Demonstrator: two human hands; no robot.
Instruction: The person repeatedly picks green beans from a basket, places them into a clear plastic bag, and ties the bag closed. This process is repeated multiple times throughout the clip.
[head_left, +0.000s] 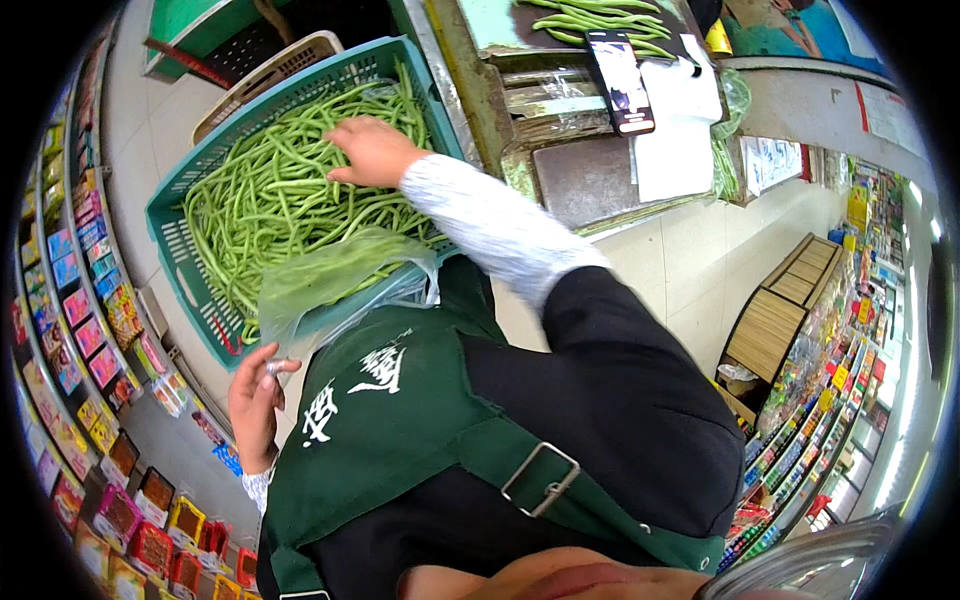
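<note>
My right hand reaches over a heap of green beans in a teal plastic basket. Its thumb and fingers are spread at the top of the heap, with no bean clearly held. A thin clear plastic bag with green beans inside lies over the basket's near side, against my apron. Close to the bag's lower left end is my left hand, wearing a ring. Its fingers are loosely bent and apart, and I see nothing in them.
A beige basket stands behind the teal one. On the worn metal stand at the right lie a smartphone, white plastic bags and more long beans. Shelves of packaged goods line the left; other shelves are at right.
</note>
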